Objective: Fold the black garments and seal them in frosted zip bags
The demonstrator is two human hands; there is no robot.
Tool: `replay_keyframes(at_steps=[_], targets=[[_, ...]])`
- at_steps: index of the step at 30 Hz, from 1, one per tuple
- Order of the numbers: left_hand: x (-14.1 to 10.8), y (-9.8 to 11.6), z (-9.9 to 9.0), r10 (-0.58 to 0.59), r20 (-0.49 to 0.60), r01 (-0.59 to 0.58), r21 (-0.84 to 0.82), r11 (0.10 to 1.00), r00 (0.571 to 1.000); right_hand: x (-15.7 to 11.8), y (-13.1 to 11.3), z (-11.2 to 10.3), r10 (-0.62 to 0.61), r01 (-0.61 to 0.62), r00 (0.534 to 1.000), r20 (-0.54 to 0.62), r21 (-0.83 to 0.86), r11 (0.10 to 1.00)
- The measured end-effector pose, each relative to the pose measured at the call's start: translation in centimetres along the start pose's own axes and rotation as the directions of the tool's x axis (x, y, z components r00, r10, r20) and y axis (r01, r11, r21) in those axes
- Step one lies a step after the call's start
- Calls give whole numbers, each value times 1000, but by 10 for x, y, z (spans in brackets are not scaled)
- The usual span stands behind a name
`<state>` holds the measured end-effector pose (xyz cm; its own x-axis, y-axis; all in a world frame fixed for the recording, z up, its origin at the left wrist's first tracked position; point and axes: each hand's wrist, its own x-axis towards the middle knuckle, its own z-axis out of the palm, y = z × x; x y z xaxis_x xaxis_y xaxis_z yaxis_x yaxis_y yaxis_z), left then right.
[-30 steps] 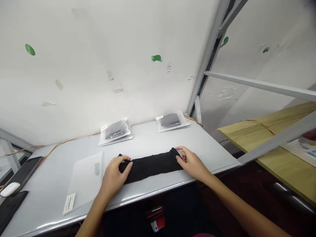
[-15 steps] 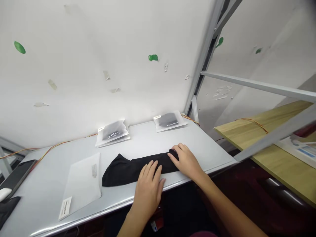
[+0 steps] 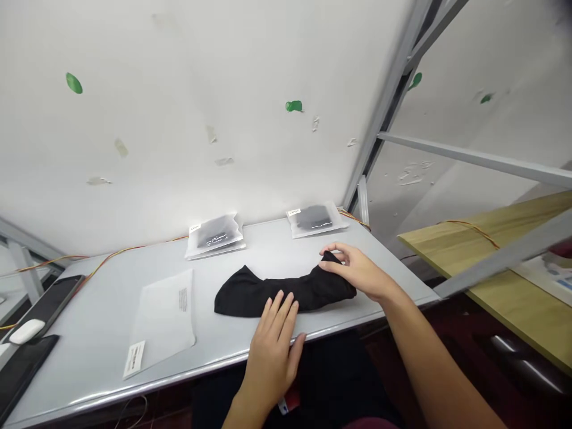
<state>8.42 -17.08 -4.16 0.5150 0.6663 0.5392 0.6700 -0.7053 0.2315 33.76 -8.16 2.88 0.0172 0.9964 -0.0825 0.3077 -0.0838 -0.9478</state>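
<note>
I see blk cloth (image 3: pixel 243 297) lying lengthwise L–R along bench (image 3: pixel 100 333), wide end pointing L; R hand (image 3: pixel 360 269) pinching R end, L hand (image 3: pixel 271 351) flat on middle, fingers extended.

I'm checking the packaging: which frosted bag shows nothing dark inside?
The front bag, left of the black fabric; the back bags look dark inside.

black cloth (image 3: pixel 250 295): partly hidden under left hand (image 3: pixel 273 345) | print (image 3: pixel 183 300) on frosted bag (image 3: pixel 161 319): too small to read | dark flat item (image 3: pixel 24 370): cut by left edge | right forearm (image 3: pixel 431 351): cut by bottom edge
</note>
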Motion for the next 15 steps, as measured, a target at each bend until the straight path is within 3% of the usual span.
replay_keyframes(at_steps=[3,5,8,10,13,15], targets=[[-16,1,-11,-38,-40,38,2,999,998,5,-16,-3,48,-48,999,-7,-10,999],[-25,-1,-16,-62,-52,63,5,998,997,7,-23,6,44,-51,997,-61,-111,993],[-30,-8,-19,-101,-72,101,-5,995,992,5,-24,45,-44,1,991,-123,-327,945],[-30,-12,-18,-118,-86,117,-23,993,989,2,-17,78,-91,49,992,-91,-386,921],[-30,-16,-20,-133,-92,130,-35,991,987,-3,-1,109,-118,120,993,23,-261,958],[-31,-18,-24,-143,-97,141,-28,990,985,-9,9,109,-120,111,991,-59,-133,985]])
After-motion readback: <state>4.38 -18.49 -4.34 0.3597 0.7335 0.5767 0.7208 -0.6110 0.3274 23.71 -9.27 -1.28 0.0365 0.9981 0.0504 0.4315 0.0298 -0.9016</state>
